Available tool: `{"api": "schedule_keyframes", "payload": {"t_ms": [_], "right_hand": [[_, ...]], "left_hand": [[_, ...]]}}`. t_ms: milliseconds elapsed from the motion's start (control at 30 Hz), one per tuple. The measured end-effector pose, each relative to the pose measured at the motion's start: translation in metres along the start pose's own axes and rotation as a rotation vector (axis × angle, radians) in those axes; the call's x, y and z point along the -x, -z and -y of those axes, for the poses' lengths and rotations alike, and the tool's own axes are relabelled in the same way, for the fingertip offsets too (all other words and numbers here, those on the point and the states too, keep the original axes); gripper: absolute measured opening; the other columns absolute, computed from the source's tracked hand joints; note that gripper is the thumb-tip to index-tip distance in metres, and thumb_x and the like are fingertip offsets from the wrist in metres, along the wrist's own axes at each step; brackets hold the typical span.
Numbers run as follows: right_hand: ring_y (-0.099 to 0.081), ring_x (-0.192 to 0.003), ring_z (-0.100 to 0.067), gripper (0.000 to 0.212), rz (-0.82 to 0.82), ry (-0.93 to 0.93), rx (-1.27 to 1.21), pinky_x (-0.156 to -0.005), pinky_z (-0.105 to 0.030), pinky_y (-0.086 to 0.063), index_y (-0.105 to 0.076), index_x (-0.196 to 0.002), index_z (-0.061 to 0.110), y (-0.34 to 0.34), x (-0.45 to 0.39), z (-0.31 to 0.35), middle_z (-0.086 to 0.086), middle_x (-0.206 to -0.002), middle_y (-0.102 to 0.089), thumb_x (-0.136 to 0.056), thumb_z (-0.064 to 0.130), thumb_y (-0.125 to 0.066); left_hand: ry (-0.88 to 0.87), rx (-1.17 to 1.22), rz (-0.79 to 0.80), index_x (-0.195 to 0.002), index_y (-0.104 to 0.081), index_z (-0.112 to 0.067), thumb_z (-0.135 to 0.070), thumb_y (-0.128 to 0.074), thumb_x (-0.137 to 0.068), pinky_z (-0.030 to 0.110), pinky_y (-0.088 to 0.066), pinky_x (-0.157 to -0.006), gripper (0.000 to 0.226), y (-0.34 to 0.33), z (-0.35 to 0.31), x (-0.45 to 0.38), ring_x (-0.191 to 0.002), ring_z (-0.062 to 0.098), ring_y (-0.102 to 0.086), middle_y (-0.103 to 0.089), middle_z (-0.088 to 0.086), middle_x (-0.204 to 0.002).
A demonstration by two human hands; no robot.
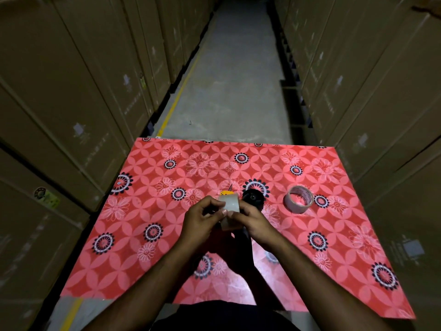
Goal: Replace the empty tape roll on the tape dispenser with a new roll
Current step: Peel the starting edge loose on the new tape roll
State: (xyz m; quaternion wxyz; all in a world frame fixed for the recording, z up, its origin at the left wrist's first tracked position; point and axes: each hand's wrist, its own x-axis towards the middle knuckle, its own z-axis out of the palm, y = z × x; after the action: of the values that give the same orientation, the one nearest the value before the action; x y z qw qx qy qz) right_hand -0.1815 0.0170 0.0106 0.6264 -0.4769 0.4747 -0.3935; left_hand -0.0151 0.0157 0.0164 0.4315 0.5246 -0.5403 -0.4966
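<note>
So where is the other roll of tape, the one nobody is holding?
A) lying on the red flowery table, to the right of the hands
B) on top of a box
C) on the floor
A: the loose tape roll lies on the table, right of both hands.

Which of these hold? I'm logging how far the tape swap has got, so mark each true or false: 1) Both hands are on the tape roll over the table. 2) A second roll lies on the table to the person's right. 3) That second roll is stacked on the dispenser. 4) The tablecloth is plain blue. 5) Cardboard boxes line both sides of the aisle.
1) True: the left hand and right hand both have a grip on the tape roll.
2) True: the second roll lies there alone.
3) False: it lies apart from the dispenser.
4) False: the tablecloth is red with flowers.
5) True: cardboard boxes stand on both sides.
</note>
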Motion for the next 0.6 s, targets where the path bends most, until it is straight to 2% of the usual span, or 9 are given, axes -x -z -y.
{"api": "schedule_keyframes", "payload": {"t_ms": [67,133,200,267,400,500,600], "right_hand": [[-0.066,-0.101,-0.012,0.034,0.030,0.000,0.005,-0.090,-0.030,-0.051,-0.061,-0.120,0.020,0.0014,0.0011,0.0009,-0.004,-0.111,-0.070,-0.086,0.020,-0.060],[-0.065,-0.106,-0.014,0.033,0.055,-0.001,0.038,-0.096,-0.038,-0.051,-0.062,-0.121,0.021,0.0029,0.0017,0.0019,-0.002,-0.114,-0.070,-0.088,0.017,-0.059],[-0.064,-0.111,-0.021,0.035,0.095,0.000,0.073,-0.101,-0.050,-0.048,-0.061,-0.125,0.017,0.0057,0.0022,0.0017,-0.006,-0.120,-0.069,-0.090,0.016,-0.060],[-0.063,-0.117,-0.028,0.042,0.123,-0.009,0.084,-0.103,-0.055,-0.046,-0.056,-0.133,0.010,0.0082,0.0029,0.0017,-0.016,-0.127,-0.066,-0.092,0.017,-0.060],[-0.063,-0.116,-0.023,0.046,0.141,-0.017,0.117,-0.102,-0.046,-0.048,-0.053,-0.134,0.003,0.0075,0.0059,0.0053,-0.021,-0.131,-0.063,-0.092,0.019,-0.061],[-0.062,-0.122,-0.026,0.045,0.159,-0.013,0.127,-0.104,-0.045,-0.047,-0.053,-0.136,0.006,0.0060,0.0074,0.0051,-0.016,-0.133,-0.064,-0.094,0.020,-0.060],[-0.060,-0.125,-0.028,0.049,0.175,-0.010,0.126,-0.106,-0.048,-0.046,-0.052,-0.139,0.009,0.0039,0.0092,0.0038,-0.016,-0.134,-0.063,-0.094,0.025,-0.062]], "left_hand": [[-0.011,-0.024,-0.007,-0.079,-0.069,-0.020,0.008,-0.073,-0.086,0.014,-0.049,-0.070,0.030,-0.0005,0.0012,0.0004,-0.071,-0.006,-0.063,-0.071,-0.017,-0.074],[0.015,-0.026,-0.009,-0.079,-0.067,-0.022,0.005,-0.071,-0.089,0.017,-0.050,-0.067,0.029,-0.0009,0.0035,0.0016,-0.067,-0.005,-0.062,-0.070,-0.020,-0.071],[0.032,-0.030,-0.014,-0.081,-0.066,-0.026,-0.004,-0.070,-0.093,0.027,-0.053,-0.063,0.025,-0.0004,0.0048,0.0035,-0.067,0.000,-0.063,-0.070,-0.017,-0.074],[0.023,-0.055,-0.018,-0.081,-0.065,-0.031,-0.013,-0.071,-0.094,0.032,-0.056,-0.060,0.023,0.0006,0.0051,0.0051,-0.072,0.009,-0.065,-0.070,-0.010,-0.081],[0.031,-0.089,-0.042,-0.086,-0.058,-0.026,-0.011,-0.064,-0.099,0.030,-0.059,-0.053,0.021,-0.0003,0.0001,0.0097,-0.068,0.013,-0.067,-0.068,0.006,-0.082],[0.037,-0.132,-0.072,-0.086,-0.053,-0.028,-0.015,-0.060,-0.102,0.038,-0.060,-0.053,0.022,-0.0009,0.0005,0.0084,-0.064,0.019,-0.067,-0.068,0.007,-0.077],[0.039,-0.169,-0.107,-0.086,-0.048,-0.029,-0.024,-0.057,-0.102,0.044,-0.054,-0.056,0.019,0.0013,0.0021,0.0034,-0.061,0.024,-0.061,-0.064,0.003,-0.072]]}}
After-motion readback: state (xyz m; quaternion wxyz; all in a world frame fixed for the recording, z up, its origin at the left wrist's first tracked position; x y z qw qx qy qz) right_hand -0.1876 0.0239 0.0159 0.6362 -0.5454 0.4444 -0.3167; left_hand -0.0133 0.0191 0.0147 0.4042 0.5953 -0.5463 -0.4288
